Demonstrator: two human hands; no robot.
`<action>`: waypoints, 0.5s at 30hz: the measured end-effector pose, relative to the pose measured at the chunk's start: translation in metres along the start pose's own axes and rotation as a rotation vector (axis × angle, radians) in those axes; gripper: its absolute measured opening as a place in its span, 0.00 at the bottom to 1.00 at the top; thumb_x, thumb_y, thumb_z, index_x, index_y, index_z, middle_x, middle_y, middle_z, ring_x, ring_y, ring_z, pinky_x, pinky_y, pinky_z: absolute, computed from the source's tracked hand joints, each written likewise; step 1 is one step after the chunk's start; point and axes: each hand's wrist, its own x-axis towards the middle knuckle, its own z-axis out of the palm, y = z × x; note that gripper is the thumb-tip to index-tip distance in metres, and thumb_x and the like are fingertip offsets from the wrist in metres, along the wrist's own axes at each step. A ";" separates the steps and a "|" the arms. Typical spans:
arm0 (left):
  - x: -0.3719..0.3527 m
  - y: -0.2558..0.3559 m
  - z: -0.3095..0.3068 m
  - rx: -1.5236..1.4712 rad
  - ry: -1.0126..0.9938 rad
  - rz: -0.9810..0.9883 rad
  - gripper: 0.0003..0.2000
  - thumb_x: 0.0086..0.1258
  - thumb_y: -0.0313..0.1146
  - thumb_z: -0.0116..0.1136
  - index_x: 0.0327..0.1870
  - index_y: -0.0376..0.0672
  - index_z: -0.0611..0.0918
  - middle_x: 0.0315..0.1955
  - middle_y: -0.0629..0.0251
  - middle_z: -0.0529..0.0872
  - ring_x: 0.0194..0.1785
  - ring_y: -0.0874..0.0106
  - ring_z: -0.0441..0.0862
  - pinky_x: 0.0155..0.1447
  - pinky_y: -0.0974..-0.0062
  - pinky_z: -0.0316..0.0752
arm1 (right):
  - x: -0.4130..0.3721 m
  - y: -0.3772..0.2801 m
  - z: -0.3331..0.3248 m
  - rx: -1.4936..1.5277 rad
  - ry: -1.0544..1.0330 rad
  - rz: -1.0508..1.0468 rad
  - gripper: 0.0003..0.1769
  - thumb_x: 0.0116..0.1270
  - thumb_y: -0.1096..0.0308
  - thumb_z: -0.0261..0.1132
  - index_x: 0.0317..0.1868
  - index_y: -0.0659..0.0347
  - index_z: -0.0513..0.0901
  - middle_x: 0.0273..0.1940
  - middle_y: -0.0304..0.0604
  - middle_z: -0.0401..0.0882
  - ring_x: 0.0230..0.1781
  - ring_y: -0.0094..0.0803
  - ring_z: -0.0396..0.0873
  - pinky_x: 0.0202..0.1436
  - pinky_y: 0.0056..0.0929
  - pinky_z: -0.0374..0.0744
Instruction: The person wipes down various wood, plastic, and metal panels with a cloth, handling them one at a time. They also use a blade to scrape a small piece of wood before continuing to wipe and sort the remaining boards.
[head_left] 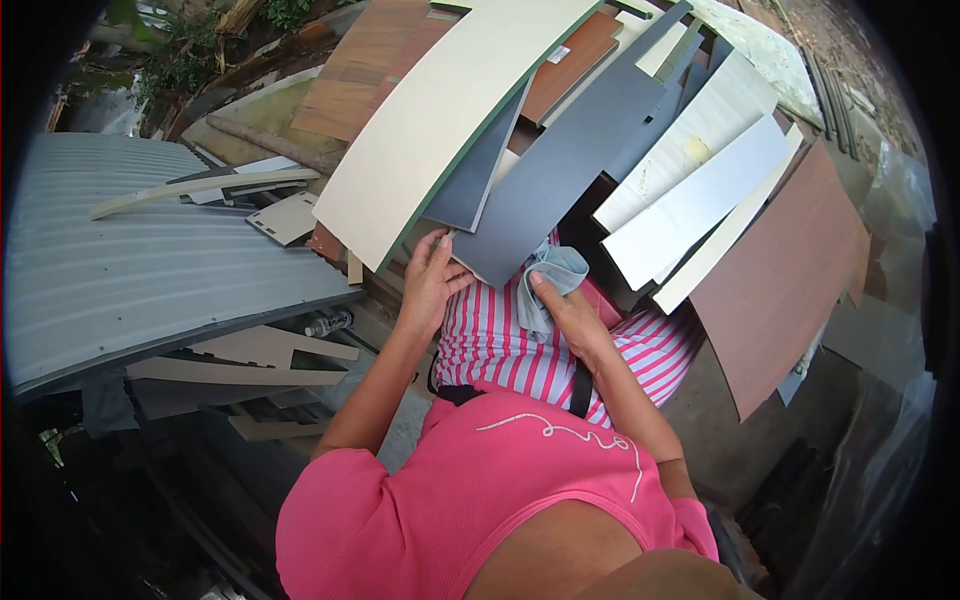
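My left hand (pixel 436 277) grips the lower left corner of a long dark grey board (pixel 570 160), which slants up and away from my lap. In my right hand (pixel 572 312) is a bunched grey-blue cloth (pixel 556 268), held just beside the board's near end. A smaller dark grey panel (pixel 470 190) lies against the long board's left side, right above my left hand. Left of it, a large cream board (pixel 430 110) with a green edge leans across the pile. My striped trousers show beneath the cloth and the board's end.
White boards (pixel 700 205) and a large brown panel (pixel 775 275) spread out on the right. A corrugated metal sheet (pixel 130 240) extends to the left, with offcuts (pixel 285 218) on it. Below its edge lie a can (pixel 328 323) and more board pieces (pixel 250 350).
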 end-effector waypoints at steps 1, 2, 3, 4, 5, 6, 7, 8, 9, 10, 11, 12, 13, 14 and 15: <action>0.000 0.000 0.001 -0.014 0.002 0.006 0.20 0.73 0.42 0.49 0.59 0.41 0.64 0.47 0.57 0.76 0.43 0.68 0.80 0.48 0.67 0.77 | 0.000 -0.001 0.002 0.003 0.005 -0.006 0.34 0.68 0.47 0.55 0.63 0.66 0.66 0.60 0.49 0.68 0.62 0.33 0.65 0.64 0.28 0.62; 0.000 0.001 0.001 -0.012 -0.005 0.008 0.20 0.73 0.42 0.49 0.59 0.41 0.64 0.47 0.57 0.76 0.43 0.68 0.80 0.48 0.67 0.77 | 0.000 -0.003 0.004 0.020 0.000 -0.024 0.33 0.68 0.47 0.56 0.63 0.66 0.67 0.60 0.49 0.68 0.61 0.34 0.65 0.64 0.28 0.62; -0.001 0.001 0.001 -0.010 -0.003 -0.001 0.20 0.73 0.42 0.49 0.58 0.41 0.65 0.46 0.58 0.76 0.43 0.68 0.80 0.48 0.67 0.77 | 0.000 -0.004 0.005 0.036 -0.005 -0.041 0.33 0.68 0.48 0.56 0.62 0.67 0.67 0.59 0.49 0.69 0.61 0.34 0.65 0.64 0.29 0.63; 0.000 0.002 0.001 -0.010 -0.001 -0.009 0.19 0.73 0.42 0.49 0.58 0.41 0.65 0.46 0.58 0.76 0.43 0.68 0.80 0.49 0.67 0.77 | 0.000 -0.004 0.004 0.035 -0.001 -0.045 0.33 0.68 0.48 0.56 0.62 0.67 0.67 0.59 0.49 0.69 0.61 0.34 0.65 0.64 0.29 0.63; 0.000 0.002 0.001 -0.010 -0.004 -0.010 0.19 0.73 0.42 0.49 0.58 0.41 0.65 0.46 0.58 0.76 0.43 0.68 0.80 0.49 0.67 0.77 | 0.000 -0.004 0.003 0.046 -0.003 -0.039 0.32 0.68 0.49 0.57 0.62 0.67 0.67 0.58 0.48 0.69 0.60 0.34 0.66 0.63 0.29 0.63; 0.000 0.002 0.001 -0.013 0.000 -0.010 0.19 0.73 0.42 0.49 0.57 0.42 0.65 0.46 0.58 0.76 0.43 0.69 0.80 0.49 0.67 0.77 | -0.001 -0.002 0.003 0.057 -0.006 -0.031 0.32 0.68 0.50 0.57 0.62 0.67 0.68 0.58 0.48 0.70 0.60 0.34 0.67 0.63 0.29 0.63; 0.000 0.002 0.001 -0.016 0.005 -0.011 0.19 0.72 0.43 0.49 0.57 0.42 0.66 0.45 0.58 0.76 0.43 0.69 0.80 0.49 0.67 0.77 | 0.001 0.001 0.001 0.057 -0.006 -0.029 0.32 0.68 0.50 0.57 0.62 0.67 0.68 0.58 0.48 0.70 0.60 0.34 0.67 0.63 0.29 0.63; 0.001 0.001 0.000 -0.016 0.008 -0.012 0.19 0.72 0.43 0.49 0.57 0.42 0.66 0.45 0.58 0.76 0.43 0.69 0.80 0.49 0.67 0.77 | 0.005 0.006 -0.001 0.083 -0.021 -0.016 0.32 0.68 0.50 0.58 0.61 0.67 0.68 0.58 0.48 0.70 0.59 0.33 0.67 0.63 0.29 0.64; 0.002 0.001 -0.002 -0.020 -0.010 -0.020 0.19 0.72 0.43 0.50 0.56 0.43 0.66 0.45 0.59 0.76 0.42 0.69 0.80 0.48 0.67 0.77 | 0.006 0.007 -0.002 0.108 -0.038 -0.002 0.31 0.68 0.50 0.58 0.61 0.67 0.68 0.58 0.48 0.71 0.59 0.33 0.67 0.63 0.29 0.64; 0.003 0.001 -0.004 -0.025 -0.027 -0.026 0.19 0.72 0.43 0.50 0.56 0.43 0.66 0.44 0.60 0.76 0.42 0.69 0.80 0.48 0.67 0.77 | 0.006 0.008 -0.002 0.109 -0.044 0.000 0.31 0.68 0.50 0.58 0.61 0.67 0.68 0.58 0.48 0.71 0.59 0.33 0.67 0.63 0.29 0.64; 0.003 0.002 -0.005 -0.024 -0.019 -0.024 0.19 0.72 0.43 0.50 0.56 0.43 0.66 0.44 0.60 0.76 0.42 0.69 0.80 0.48 0.67 0.77 | 0.006 0.008 -0.002 0.101 -0.025 0.005 0.31 0.68 0.51 0.58 0.61 0.66 0.69 0.57 0.48 0.71 0.59 0.33 0.68 0.62 0.28 0.65; 0.004 0.002 -0.006 -0.012 -0.031 -0.032 0.19 0.72 0.44 0.50 0.56 0.43 0.66 0.44 0.60 0.76 0.42 0.69 0.80 0.49 0.67 0.77 | 0.005 0.006 -0.001 0.094 -0.007 0.011 0.30 0.67 0.51 0.59 0.61 0.66 0.69 0.57 0.48 0.71 0.59 0.33 0.68 0.62 0.28 0.65; 0.003 0.002 -0.007 0.000 -0.043 -0.038 0.20 0.72 0.45 0.50 0.57 0.43 0.65 0.44 0.60 0.76 0.42 0.69 0.79 0.49 0.67 0.77 | 0.003 0.002 0.002 0.070 0.021 0.005 0.30 0.68 0.51 0.58 0.60 0.66 0.71 0.56 0.48 0.72 0.58 0.33 0.69 0.62 0.29 0.65; 0.002 0.001 -0.007 0.000 -0.034 -0.035 0.20 0.72 0.45 0.50 0.57 0.43 0.65 0.44 0.60 0.76 0.42 0.69 0.79 0.49 0.67 0.77 | 0.001 0.000 0.003 0.069 0.012 0.007 0.30 0.68 0.51 0.58 0.60 0.66 0.71 0.56 0.48 0.72 0.58 0.33 0.69 0.62 0.29 0.65; 0.000 0.000 -0.005 -0.015 -0.024 -0.013 0.23 0.71 0.47 0.50 0.59 0.43 0.63 0.45 0.59 0.75 0.45 0.66 0.79 0.51 0.64 0.75 | -0.002 -0.002 0.002 -0.026 0.018 0.011 0.30 0.68 0.50 0.57 0.59 0.67 0.71 0.56 0.49 0.73 0.57 0.33 0.69 0.61 0.28 0.66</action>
